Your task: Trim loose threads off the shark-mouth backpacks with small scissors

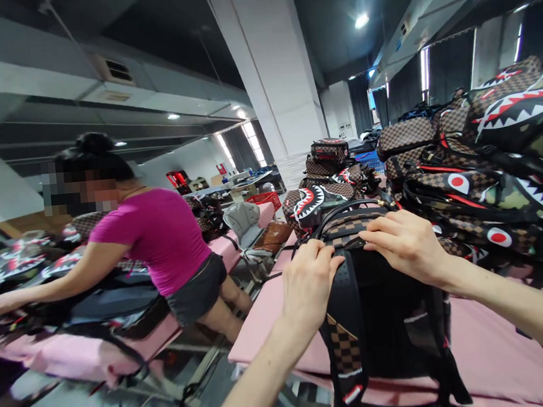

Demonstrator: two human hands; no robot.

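A black and brown checkered backpack [386,320] stands upright at the near edge of the pink-covered table, its black back panel and shoulder straps facing me. My left hand [309,282] is closed on the upper left edge of the backpack, fingers curled over the top. On the upper right edge, my right hand [403,242] pinches the checkered top near the seam. The black carry handle [343,208] arches up just beyond both hands. What lies under my fingertips is partly hidden.
Piled checkered bags with shark-mouth prints [493,190] rise at the right. More bags [322,192] stand behind the backpack. A co-worker in a magenta shirt [155,239] works at another pink table [61,355] on the left. A grey chair [242,222] and a white pillar [269,70] are beyond.
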